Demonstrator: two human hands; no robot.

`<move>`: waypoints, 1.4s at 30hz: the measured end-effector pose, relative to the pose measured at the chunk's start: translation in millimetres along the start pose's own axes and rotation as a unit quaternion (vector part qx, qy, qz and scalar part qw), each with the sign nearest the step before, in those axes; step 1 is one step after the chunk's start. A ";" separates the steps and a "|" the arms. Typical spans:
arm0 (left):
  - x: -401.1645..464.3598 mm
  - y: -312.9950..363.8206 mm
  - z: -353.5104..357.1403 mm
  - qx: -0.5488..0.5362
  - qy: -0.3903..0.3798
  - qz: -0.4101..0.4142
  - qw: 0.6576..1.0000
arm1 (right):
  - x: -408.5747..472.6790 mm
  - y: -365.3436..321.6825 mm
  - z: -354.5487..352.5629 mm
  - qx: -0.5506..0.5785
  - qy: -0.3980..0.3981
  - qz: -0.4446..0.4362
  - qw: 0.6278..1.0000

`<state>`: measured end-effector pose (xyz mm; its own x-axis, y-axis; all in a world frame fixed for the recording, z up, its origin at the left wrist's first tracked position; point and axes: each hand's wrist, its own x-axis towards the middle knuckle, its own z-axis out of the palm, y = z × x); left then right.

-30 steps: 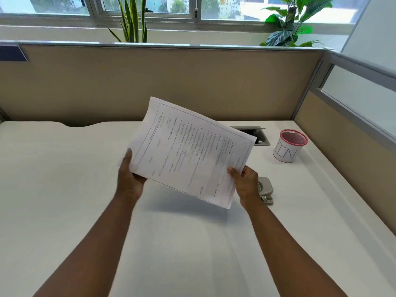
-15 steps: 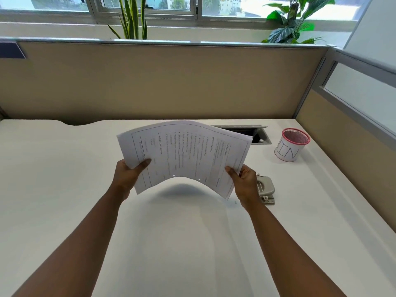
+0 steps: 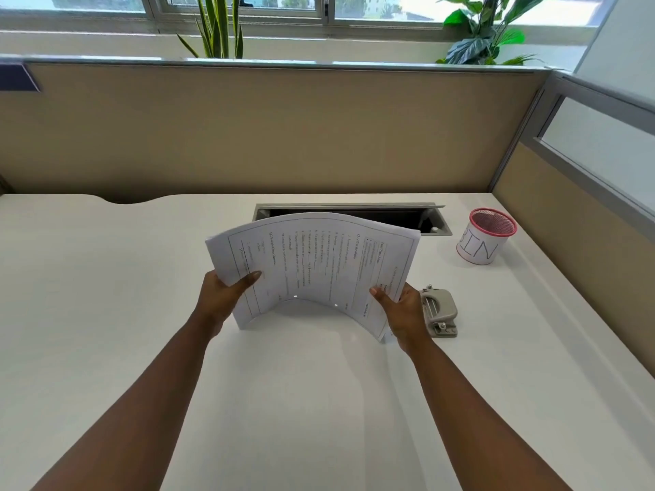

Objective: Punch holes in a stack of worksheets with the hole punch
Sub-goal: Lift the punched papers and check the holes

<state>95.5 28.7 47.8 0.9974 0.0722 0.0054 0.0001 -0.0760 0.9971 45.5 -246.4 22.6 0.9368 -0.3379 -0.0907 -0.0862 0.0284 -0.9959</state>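
Both hands hold the worksheets up off the desk, bowed into an arch with the printed side facing the camera. The left hand grips the stack's left end, thumb on the front and fingers hidden behind. The right hand grips the right end the same way, thumb laid over the print. 2 small round holes show near the stack's lower edge, between the hands. The punch sits on the desk just right of the right hand, apart from the paper. Further right and beyond that hand stands a red mesh cup with a white label reading BIN. Behind the stack is an open cable slot in the desk.
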 end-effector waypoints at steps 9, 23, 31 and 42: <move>1.1 9.9 2.3 -0.038 0.047 -0.006 0.998 | 8.0 -19.5 5.6 -0.120 0.078 -0.066 0.987; -24.2 9.4 57.1 -0.210 0.162 -0.115 0.957 | -28.6 -23.9 41.0 0.206 0.016 0.224 0.952; -46.4 1.4 79.1 -0.243 0.155 -0.168 0.943 | -32.4 -27.9 48.9 0.119 0.074 0.151 0.979; -22.5 7.8 3.4 -0.227 0.033 -0.209 0.951 | -20.5 -32.2 29.0 -0.015 0.083 0.112 0.990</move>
<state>73.4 23.1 55.2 0.9108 0.0643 -0.4079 0.3489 0.4086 0.8434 38.9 -213.1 56.5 0.8243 -0.4763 -0.3059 -0.2983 0.0937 -0.9498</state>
